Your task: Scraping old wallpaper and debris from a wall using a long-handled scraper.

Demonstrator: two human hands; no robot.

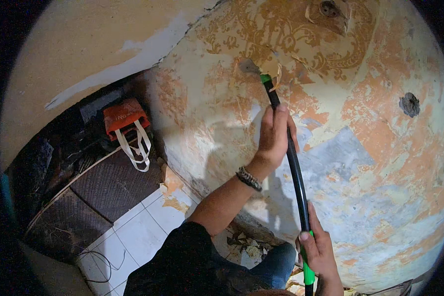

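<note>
A long-handled scraper (298, 183) with a black shaft and green parts runs up along the wall. Its flat grey blade lies against the wallpaper, beside a loose curled strip of paper (278, 78). Wrapped round the upper shaft, just below the green collar, is my left hand (275, 133), with a braided bracelet on the wrist. Lower down, my right hand (319, 250) grips the green handle section, its thumb across the front. The wall (350, 153) has torn patches of patterned yellow paper, orange layers and bare grey plaster.
At left, an orange bag (126, 117) with white handles sits on a dark ledge above a brown patterned panel (126, 180). White floor tiles (142, 228) carry a thin cable (106, 264). Peeled scraps (253, 251) lie at the wall's foot. A dark round hole (409, 104) and a socket box (329, 9) mark the wall.
</note>
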